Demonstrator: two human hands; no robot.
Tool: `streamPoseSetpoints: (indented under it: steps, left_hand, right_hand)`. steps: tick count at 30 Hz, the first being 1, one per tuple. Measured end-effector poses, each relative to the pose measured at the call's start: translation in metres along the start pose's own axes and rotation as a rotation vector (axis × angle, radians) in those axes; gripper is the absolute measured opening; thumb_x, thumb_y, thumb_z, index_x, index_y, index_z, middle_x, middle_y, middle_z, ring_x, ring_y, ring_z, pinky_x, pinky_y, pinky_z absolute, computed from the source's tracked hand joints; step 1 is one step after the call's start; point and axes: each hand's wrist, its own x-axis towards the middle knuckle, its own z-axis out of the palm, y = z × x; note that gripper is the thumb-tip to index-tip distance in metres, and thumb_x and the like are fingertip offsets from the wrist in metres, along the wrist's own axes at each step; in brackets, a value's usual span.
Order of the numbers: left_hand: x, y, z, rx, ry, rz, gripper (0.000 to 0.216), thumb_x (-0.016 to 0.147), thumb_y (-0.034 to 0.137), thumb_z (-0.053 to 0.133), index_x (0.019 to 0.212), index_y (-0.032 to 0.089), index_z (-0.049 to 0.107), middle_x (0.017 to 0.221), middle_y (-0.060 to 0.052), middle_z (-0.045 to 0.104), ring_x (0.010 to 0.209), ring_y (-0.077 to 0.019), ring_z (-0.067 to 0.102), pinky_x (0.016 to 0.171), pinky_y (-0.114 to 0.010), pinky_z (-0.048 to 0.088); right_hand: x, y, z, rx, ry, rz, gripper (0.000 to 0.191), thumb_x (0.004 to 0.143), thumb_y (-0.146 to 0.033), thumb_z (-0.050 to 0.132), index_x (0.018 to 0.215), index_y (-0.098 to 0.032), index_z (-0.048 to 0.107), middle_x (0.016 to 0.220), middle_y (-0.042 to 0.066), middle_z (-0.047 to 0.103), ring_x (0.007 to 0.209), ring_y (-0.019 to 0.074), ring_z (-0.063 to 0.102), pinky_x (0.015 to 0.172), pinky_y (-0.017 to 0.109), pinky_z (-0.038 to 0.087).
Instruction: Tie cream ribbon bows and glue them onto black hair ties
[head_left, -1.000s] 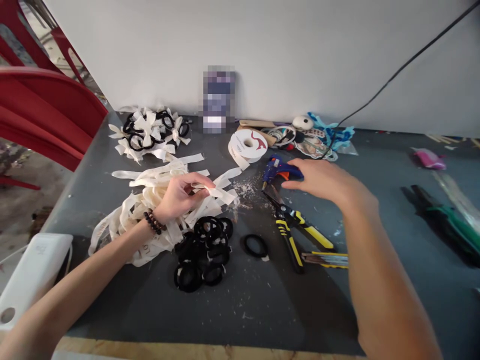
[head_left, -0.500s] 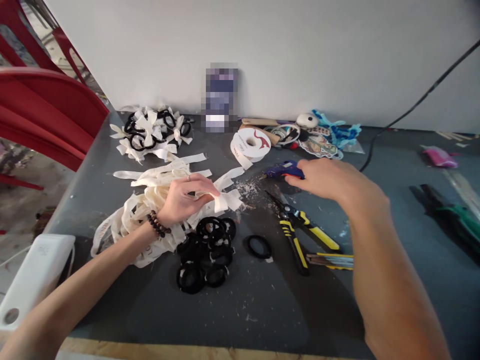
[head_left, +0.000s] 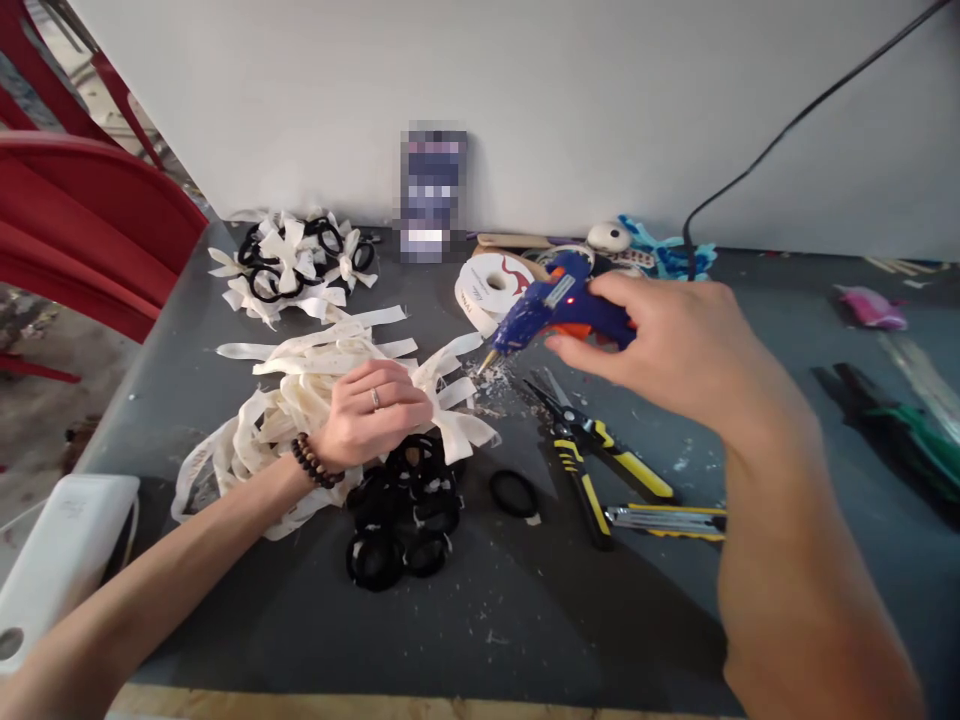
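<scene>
My left hand (head_left: 382,408) is closed on a white ribbon bow (head_left: 459,428), pinching it at the middle with its tails spreading to the right. In my right hand (head_left: 667,350) is a blue glue gun (head_left: 551,303) with a small red light lit. Its nozzle points down and left, a short way from the bow and apart from it. Under and left of my left hand lies a heap of white ribbon strips (head_left: 262,425). Several black hair ties (head_left: 405,515) are piled just below that hand, and a single black hair tie (head_left: 514,494) lies to their right.
Pliers with yellow-black handles (head_left: 592,450) and a yellow cutter knife (head_left: 664,521) lie below the right hand. A ribbon spool (head_left: 480,290) stands behind. Finished bow hair ties (head_left: 289,260) lie back left. A phone (head_left: 431,195) leans on the wall; a black cord (head_left: 795,120) hangs at right.
My right hand has lifted the glue gun off the table and brought it up, its nozzle closer to the bow. My left hand has turned over, tilting the bow.
</scene>
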Motion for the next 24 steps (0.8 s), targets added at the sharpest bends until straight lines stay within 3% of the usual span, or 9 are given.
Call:
streamPoseSetpoints:
  steps: [6,14,24]
  left_hand:
    - [0.000,0.001,-0.001,0.037,0.026,0.018,0.017,0.089,0.016,0.078,0.097,0.031,0.072,0.092,0.005,0.082,0.084,-0.0175,0.077,0.086,-0.036,0.064]
    - [0.000,0.002,-0.001,0.012,0.022,0.010,0.011,0.094,0.020,0.074,0.098,0.031,0.073,0.092,0.005,0.083,0.085,-0.0170,0.078,0.089,-0.036,0.064]
    - [-0.001,0.003,0.001,-0.068,0.023,-0.004,0.014,0.092,0.017,0.075,0.098,0.030,0.072,0.097,0.004,0.083,0.086,-0.0160,0.078,0.090,-0.036,0.065]
  right_hand:
    - [-0.008,-0.014,0.007,0.015,0.115,-0.142,0.018,0.092,-0.040,0.066,0.090,-0.023,0.062,0.079,0.005,0.068,0.071,0.0227,0.062,0.064,0.034,0.041]
    - [-0.008,-0.017,0.014,0.023,0.054,-0.230,0.017,0.096,-0.037,0.062,0.102,-0.022,0.065,0.084,0.008,0.071,0.077,0.0249,0.066,0.067,0.036,0.046]
    - [-0.007,-0.022,0.014,-0.023,0.044,-0.316,0.008,0.099,-0.030,0.060,0.099,-0.023,0.064,0.080,0.005,0.068,0.072,0.0228,0.064,0.062,0.034,0.043]
